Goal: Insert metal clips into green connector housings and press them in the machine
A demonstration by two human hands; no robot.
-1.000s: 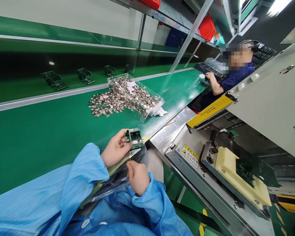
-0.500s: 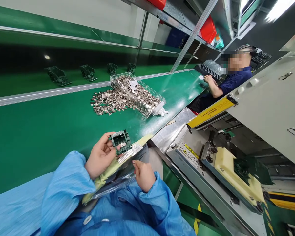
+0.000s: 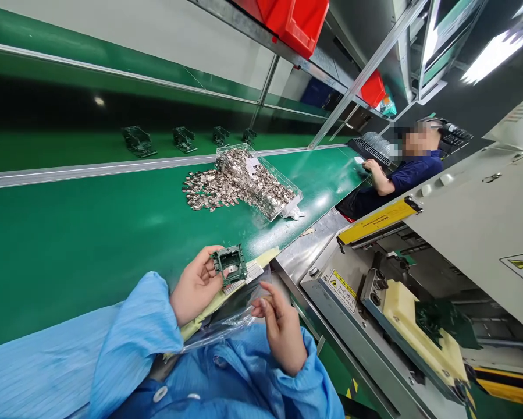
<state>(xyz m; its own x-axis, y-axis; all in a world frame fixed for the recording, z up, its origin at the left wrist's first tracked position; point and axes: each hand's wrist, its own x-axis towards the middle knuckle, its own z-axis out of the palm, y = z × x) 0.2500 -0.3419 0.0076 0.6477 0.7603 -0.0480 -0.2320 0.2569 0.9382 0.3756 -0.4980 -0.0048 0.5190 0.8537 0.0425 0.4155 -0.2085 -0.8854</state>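
Note:
My left hand grips a small dark green plastic housing by its side, holding it just above the near edge of the green bench. Under it lies a strip of small white labels on a yellowish backing, resting on a clear plastic bag in my lap. My right hand hovers beside the strip with thumb and forefinger brought together; anything pinched between them is too small to make out. Both arms wear light blue sleeves.
A clear tray heaped with small metal clips stands on the bench, with more clips spilled to its left. Green housings ride the belt behind. A press fixture with a cream nest stands to the right. Another person sits beyond.
My right hand has lifted off the label strip and turned its fingers upward. My left hand has tilted the green housing slightly. The view has swung a little to the left.

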